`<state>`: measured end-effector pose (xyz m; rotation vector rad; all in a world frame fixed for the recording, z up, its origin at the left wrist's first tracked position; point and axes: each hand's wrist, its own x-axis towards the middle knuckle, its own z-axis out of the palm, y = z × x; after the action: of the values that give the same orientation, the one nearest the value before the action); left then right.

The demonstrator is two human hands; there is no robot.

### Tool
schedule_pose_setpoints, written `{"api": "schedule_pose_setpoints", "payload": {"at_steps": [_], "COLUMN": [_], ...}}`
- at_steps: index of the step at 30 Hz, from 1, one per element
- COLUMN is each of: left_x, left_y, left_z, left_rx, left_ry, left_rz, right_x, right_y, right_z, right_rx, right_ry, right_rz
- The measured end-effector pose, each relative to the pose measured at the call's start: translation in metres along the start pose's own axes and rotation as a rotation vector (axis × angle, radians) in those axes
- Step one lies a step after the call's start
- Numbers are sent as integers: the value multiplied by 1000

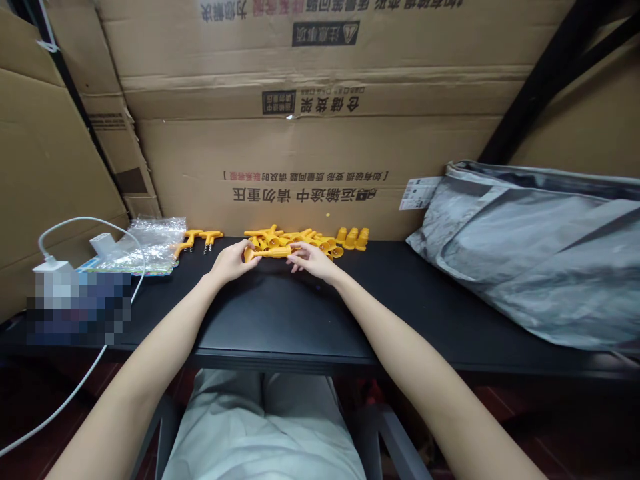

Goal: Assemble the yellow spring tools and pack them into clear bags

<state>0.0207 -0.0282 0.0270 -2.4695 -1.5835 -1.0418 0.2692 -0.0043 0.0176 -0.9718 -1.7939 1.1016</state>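
Observation:
Near the back of the black table, my left hand point(231, 263) is closed, thumb and fingers pinching the wide left end of a yellow plastic corkscrew point(274, 253). It lies level between my hands, a narrow neck leading to a thicker part on the right. No metal spiral shows on it. My right hand point(316, 261) closes its fingertips around the right end. Just behind is a heap of yellow plastic corkscrew parts point(273, 237), including T-shaped handles and hollow cone-like sleeves. Right of the heap, several yellow sleeves point(352, 239) stand upright in a group.
To the left lie T-handled corkscrews point(207, 235) with metal spirals, clear plastic bags point(155, 243), and a white charger point(54, 279) with a cable. A grey bag point(520, 253) fills the right side. Cardboard point(320, 147) walls the back of the black table point(280, 327).

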Motion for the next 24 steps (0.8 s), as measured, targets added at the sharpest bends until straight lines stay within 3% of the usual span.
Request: {"api": "schedule_pose_setpoints", "payload": {"at_steps": [16,24], "left_x": [-1,-1], "left_y": [4,5], "left_z": [1,1], "left_rx": [4,14], "left_ry": [9,-16], "left_rz": [55,43], "right_x": [-5,-6], "right_y": [-14,-20], "right_z": [6,13], "right_rx": [30,214], "right_ry": [26,91], "right_rz": [84,218]}}
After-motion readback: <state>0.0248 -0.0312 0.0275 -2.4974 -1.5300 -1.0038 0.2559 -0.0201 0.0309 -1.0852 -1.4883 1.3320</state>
